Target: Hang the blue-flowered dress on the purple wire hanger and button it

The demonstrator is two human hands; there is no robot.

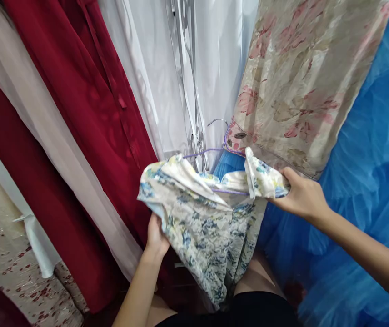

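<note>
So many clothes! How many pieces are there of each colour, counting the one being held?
Blue-flowered garment, held by left hand and right hand: 1
Pink-flowered fabric: 1
Red fabrics: 2
Pale sheer fabrics: 2
Blue tulle: 1
Red-speckled cream fabric: 1
Total: 8

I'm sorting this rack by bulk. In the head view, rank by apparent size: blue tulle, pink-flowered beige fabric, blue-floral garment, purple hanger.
1. blue tulle
2. pink-flowered beige fabric
3. blue-floral garment, held by left hand and right hand; it is nearer the camera, so places 2 and 3 are unsure
4. purple hanger, partly hidden
</note>
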